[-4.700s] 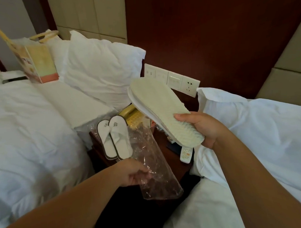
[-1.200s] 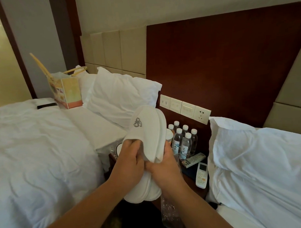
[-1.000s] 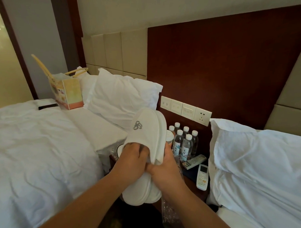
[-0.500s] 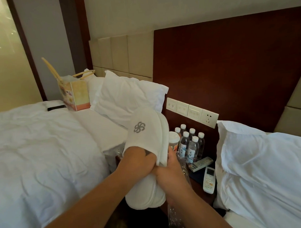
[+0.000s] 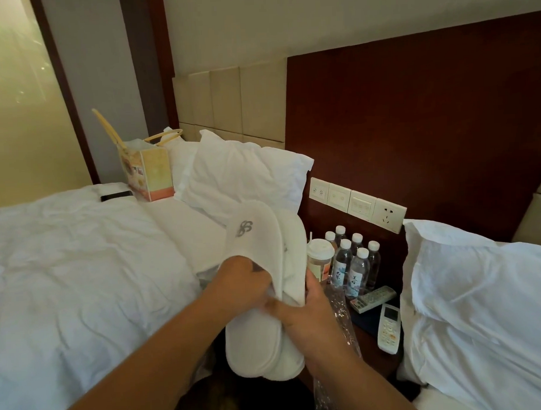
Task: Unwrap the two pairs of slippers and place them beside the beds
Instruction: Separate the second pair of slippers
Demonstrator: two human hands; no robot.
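Note:
A pair of white slippers (image 5: 264, 251) with a grey logo stands upright in front of me, toes up, pressed together. My left hand (image 5: 239, 284) grips the near slipper at its opening. My right hand (image 5: 310, 317) holds the far slipper from the right side. Clear plastic wrapping (image 5: 337, 319) hangs below and behind my right hand, over the nightstand (image 5: 370, 345). The left bed (image 5: 66, 273) and the right bed (image 5: 481, 320) flank the nightstand. The other pair of slippers is hidden.
Several water bottles (image 5: 354, 263), a lidded cup (image 5: 318, 258) and two remotes (image 5: 388, 326) sit on the nightstand. A paper bag (image 5: 148, 169) and a dark phone (image 5: 115, 195) lie on the left bed. Pillows (image 5: 240, 175) lean on the headboard.
The slippers came out of the plastic wrapper and were turned upright with both hands on them. In the last second they tilted slightly; my view shifted left.

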